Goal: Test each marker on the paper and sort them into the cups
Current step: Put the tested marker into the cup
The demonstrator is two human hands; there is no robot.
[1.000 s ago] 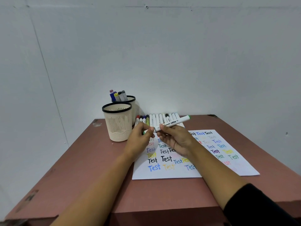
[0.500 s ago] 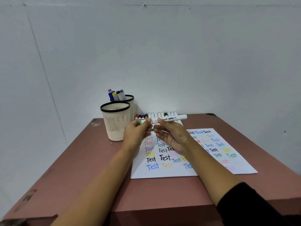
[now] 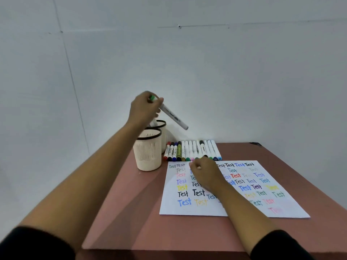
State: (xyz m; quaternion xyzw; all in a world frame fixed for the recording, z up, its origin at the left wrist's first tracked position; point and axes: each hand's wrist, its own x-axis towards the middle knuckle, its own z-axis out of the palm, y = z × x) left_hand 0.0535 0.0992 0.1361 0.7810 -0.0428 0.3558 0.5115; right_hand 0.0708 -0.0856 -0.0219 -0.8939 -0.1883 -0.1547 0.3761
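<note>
The left hand [image 3: 144,107] is raised, its fingers pinching the green-capped marker [image 3: 173,117] by the cap end. The barrel slants down to their right, above the cups [image 3: 148,154]. The right hand [image 3: 204,173] rests on the paper [image 3: 244,207], fingers curled in and holding nothing, with the marker row [image 3: 193,150] just beyond them.

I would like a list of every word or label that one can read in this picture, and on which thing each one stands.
"Test": handwritten many times in several colours on the white paper sheet.
Black print on the white green-capped marker in the left hand: too blurred to read.
Labels on the row of markers lying behind the paper: too small to read.
</note>
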